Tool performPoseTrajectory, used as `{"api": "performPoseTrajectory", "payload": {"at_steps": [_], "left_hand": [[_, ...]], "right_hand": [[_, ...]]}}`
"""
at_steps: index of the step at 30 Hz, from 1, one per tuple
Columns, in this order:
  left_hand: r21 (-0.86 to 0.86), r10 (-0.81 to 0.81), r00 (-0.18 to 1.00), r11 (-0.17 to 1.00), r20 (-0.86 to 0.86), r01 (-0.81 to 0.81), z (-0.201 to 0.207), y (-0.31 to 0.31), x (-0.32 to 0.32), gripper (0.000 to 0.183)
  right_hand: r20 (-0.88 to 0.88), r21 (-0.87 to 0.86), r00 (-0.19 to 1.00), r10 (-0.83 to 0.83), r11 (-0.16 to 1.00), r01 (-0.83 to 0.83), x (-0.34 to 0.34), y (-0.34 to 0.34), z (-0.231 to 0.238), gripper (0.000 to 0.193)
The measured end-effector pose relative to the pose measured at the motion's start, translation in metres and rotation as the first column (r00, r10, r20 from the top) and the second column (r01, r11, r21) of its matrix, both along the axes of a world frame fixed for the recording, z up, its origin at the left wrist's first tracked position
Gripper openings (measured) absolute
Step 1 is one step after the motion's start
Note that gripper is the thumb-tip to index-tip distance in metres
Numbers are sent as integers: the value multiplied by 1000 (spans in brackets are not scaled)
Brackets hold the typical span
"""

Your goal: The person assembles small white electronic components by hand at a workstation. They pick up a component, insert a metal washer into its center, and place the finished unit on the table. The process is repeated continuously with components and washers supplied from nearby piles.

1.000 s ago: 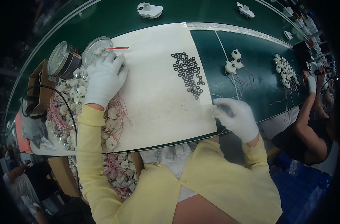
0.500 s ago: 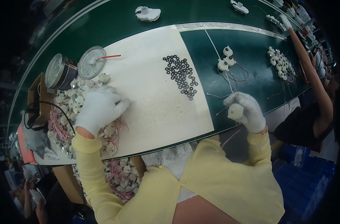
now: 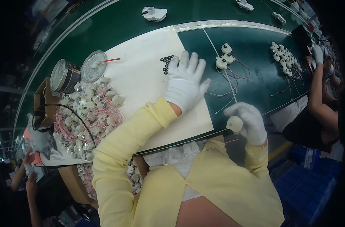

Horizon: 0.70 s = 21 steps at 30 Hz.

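Note:
My left hand (image 3: 185, 81), in a white glove, lies with fingers spread over the right part of the cluster of small black rings (image 3: 166, 65) on the white sheet (image 3: 142, 83). It covers most of the rings; those at its left edge still show. At the right, past the front edge of the table, my gloved right hand (image 3: 252, 123) is closed on a small round white motor (image 3: 234, 124). A thin pink wire hangs near it. Three similar motors, two topped by a dark ring, form a group (image 3: 221, 62) on the green surface.
Many wired motors lie heaped (image 3: 87, 113) at the left, beside an open tin (image 3: 64, 75) and its lid (image 3: 93, 67) with a red stick (image 3: 112, 59). More motors (image 3: 285, 58) sit at right, near a co-worker's arm (image 3: 317, 89). A white housing (image 3: 154, 14) stands at the back.
My left hand has moved from the motor heap rightward onto the black rings, its fingers spreading. My right hand still holds the motor, slightly lower. A co-worker's arm at right has drawn back.

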<state>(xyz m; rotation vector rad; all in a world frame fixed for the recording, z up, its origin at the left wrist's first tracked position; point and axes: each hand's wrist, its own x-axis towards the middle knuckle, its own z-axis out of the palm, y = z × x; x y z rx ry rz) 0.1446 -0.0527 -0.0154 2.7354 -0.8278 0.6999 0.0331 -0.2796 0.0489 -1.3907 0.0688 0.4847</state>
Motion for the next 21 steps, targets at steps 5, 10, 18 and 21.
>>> {"api": "performPoseTrajectory", "payload": {"at_steps": [5, 10, 18, 21], "left_hand": [[92, 170, 983, 982, -73, -163, -2, 18, 12, 54], [128, 224, 972, 968, -70, -214, -10, 39, 7, 51], [149, 199, 974, 972, -105, -183, -1, 63, -34, 54], [109, 167, 981, 982, -101, -156, 8, 67, -37, 53]], "right_hand": [[-20, -20, 999, -27, 999, 27, -6, -7, -12, 40], [-44, 1, 999, -31, 1000, 31, -4, -8, -16, 39], [-47, 7, 999, -12, 1000, 12, 0, -6, -21, 37], [-42, -6, 999, -11, 1000, 11, 2, -4, -20, 37]]}}
